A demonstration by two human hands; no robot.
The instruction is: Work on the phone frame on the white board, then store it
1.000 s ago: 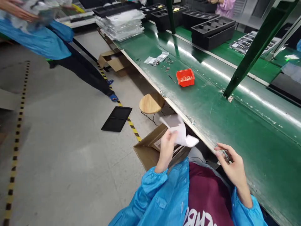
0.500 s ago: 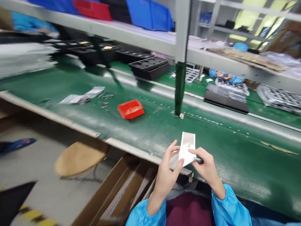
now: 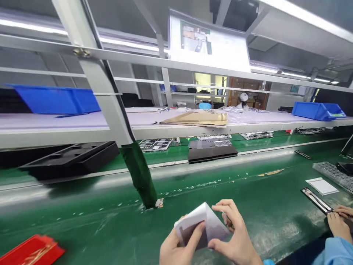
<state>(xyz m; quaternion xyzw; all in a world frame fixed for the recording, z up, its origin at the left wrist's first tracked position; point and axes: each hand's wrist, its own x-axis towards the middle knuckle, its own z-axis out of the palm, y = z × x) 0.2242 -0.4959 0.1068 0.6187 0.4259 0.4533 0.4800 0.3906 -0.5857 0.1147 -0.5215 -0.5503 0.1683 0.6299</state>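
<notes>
Both my hands hold one small white folded sheet point(image 3: 205, 222) low in the view, over the near edge of the green conveyor belt point(image 3: 116, 221). My left hand point(image 3: 176, 246) pinches its lower left side, thumb on a dark patch of the sheet. My right hand point(image 3: 234, 235) grips the right side with curled fingers, and a thin tool shows between them.
A red bin point(image 3: 31, 252) of small parts sits at the bottom left. A green post point(image 3: 139, 173) stands just behind my hands. Black foam trays point(image 3: 71, 158) and a dark flat unit point(image 3: 212, 151) lie across the belt. A co-worker's hands point(image 3: 338, 219) work at the right, beside a white card point(image 3: 322, 186).
The view has swung up and to the right, from the floor and cardboard box to the belt. My left hand brought the sheet over to my right hand, and both now hold it.
</notes>
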